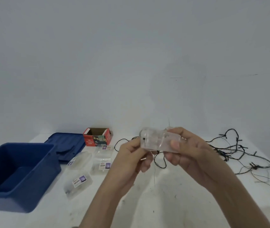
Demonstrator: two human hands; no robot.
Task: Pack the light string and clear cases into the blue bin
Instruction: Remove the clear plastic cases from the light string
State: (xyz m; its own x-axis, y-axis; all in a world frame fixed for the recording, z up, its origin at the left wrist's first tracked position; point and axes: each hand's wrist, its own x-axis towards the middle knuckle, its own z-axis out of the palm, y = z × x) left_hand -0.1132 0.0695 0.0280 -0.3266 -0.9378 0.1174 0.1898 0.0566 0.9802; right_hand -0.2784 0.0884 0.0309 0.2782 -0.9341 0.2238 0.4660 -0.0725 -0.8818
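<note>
Clear plastic box (157, 140), contents too blurred to read, is held above the table (172, 195). The right hand (188, 152) clasps one end and the left hand (134, 155) pinches the other. The dark light string (229, 148) sprawls to the right, partly hidden behind the hands. The blue bin (32, 178) sits at the left, cropped by the frame.

A left hand (134, 155) and right hand (190, 152) grip a clear box (157, 140) above the white worktop (163, 203). The dark light string (229, 150) sprawls right of them, with clear cases (80, 180) and the open blue bin (7, 201) to their left.
</note>
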